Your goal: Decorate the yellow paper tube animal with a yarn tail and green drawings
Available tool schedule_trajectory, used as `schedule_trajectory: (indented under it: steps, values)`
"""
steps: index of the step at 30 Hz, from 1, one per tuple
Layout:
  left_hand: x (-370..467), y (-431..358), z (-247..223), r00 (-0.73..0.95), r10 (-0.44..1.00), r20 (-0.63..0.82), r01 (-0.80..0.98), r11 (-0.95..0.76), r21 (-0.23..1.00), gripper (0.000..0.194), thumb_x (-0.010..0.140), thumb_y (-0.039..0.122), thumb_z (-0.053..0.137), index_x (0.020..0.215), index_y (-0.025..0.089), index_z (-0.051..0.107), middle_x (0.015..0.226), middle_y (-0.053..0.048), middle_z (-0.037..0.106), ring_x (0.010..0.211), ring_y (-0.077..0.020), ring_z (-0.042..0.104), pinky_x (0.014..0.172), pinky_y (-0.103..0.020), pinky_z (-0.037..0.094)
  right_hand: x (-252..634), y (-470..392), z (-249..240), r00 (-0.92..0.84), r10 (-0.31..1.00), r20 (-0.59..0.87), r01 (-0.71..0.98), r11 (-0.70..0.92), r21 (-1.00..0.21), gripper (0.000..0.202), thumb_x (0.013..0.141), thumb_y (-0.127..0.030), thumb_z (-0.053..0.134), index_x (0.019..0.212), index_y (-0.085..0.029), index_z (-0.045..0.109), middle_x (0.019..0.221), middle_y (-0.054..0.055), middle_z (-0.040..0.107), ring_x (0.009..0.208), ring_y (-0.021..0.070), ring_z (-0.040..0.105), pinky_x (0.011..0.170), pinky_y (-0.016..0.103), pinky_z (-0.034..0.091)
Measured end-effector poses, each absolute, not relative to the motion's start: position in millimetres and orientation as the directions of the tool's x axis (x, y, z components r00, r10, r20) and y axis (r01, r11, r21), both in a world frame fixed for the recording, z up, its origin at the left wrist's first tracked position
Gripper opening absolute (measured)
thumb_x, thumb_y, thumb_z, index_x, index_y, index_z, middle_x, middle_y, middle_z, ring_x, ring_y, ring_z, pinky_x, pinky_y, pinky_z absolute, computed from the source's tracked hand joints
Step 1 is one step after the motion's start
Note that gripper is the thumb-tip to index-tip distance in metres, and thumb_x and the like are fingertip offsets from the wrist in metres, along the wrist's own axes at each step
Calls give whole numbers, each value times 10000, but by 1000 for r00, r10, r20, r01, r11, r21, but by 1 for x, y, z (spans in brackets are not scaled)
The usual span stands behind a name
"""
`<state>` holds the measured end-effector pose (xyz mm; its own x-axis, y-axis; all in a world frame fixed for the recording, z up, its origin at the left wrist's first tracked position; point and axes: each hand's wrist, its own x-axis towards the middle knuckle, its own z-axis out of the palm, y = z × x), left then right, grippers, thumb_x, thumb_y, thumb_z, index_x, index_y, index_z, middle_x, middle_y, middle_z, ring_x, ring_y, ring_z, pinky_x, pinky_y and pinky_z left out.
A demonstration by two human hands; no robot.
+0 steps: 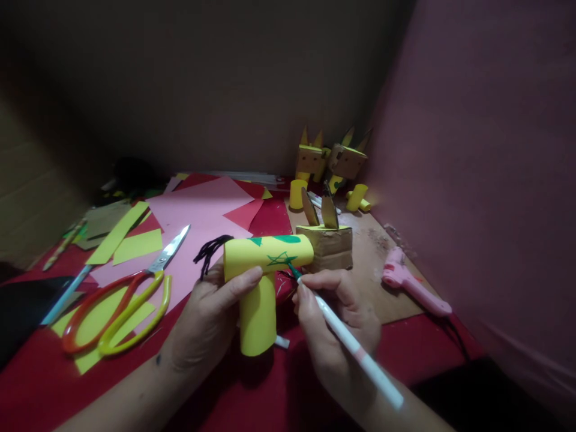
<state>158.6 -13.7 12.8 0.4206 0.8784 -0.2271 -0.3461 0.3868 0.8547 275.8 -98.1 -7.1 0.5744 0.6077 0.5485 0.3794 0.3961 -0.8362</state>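
Note:
My left hand [215, 309] grips a yellow paper-tube animal figure [258, 318] with the thumb across the front of its body. The figure has a lying tube for a body, a tube below it, and black yarn strands [209, 251] at its left end. At its right end is a cardboard box head [330, 247] with two pointed ears. Green marks show on the body. My right hand [339, 318] is closed round a white marker [355, 345], whose green tip touches a scribbled green outline on the body's side.
Scissors [135, 300] with red and yellow handles lie on coloured paper [193, 216] at left. A pink glue gun [414, 282] rests on a cardboard sheet [400, 309] at right. Behind stand two similar figures [310, 159] and several yellow tubes [297, 195]. A pink wall [486, 150] bounds the right.

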Motion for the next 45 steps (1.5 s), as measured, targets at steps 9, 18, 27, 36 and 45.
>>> schedule_trajectory:
  steps: [9,18,27,36,45]
  values:
    - [161,-14,16,457,867,-200,-365,387,847,602,629,336,950,1182,188,764,1002,-75,824,838,-269,756,784,-364,632,273,-96,-6,548,606,577,406,410,-817,91,916,-144,638,917,-234,646,689,-34,670,508,102,600,507,212,505]
    - [160,-16,19,417,874,-248,-324,398,858,437,565,358,977,907,169,781,933,-64,797,791,-231,713,690,-299,599,277,-100,-10,567,619,543,399,370,-839,62,924,-172,634,901,-228,646,661,-33,664,508,109,611,514,220,515]
    - [160,-14,17,377,895,-239,-319,368,873,576,552,348,984,1064,191,770,928,-32,782,823,-205,688,715,-262,563,281,-102,-11,569,636,521,394,345,-852,56,924,-182,636,888,-225,640,640,-36,654,504,112,611,513,219,517]
    - [160,-15,18,408,884,-226,-325,372,870,478,580,347,968,993,192,784,952,-53,802,834,-237,706,740,-308,582,278,-103,-8,550,623,556,390,397,-831,78,918,-156,632,896,-230,638,654,-34,662,501,112,612,489,211,499]
    - [161,-15,17,390,890,-238,-323,374,869,545,551,351,983,1025,192,767,897,-30,773,781,-199,674,684,-269,561,280,-102,-11,565,636,526,385,360,-850,65,922,-173,631,898,-232,645,648,-34,663,502,116,614,498,218,505]
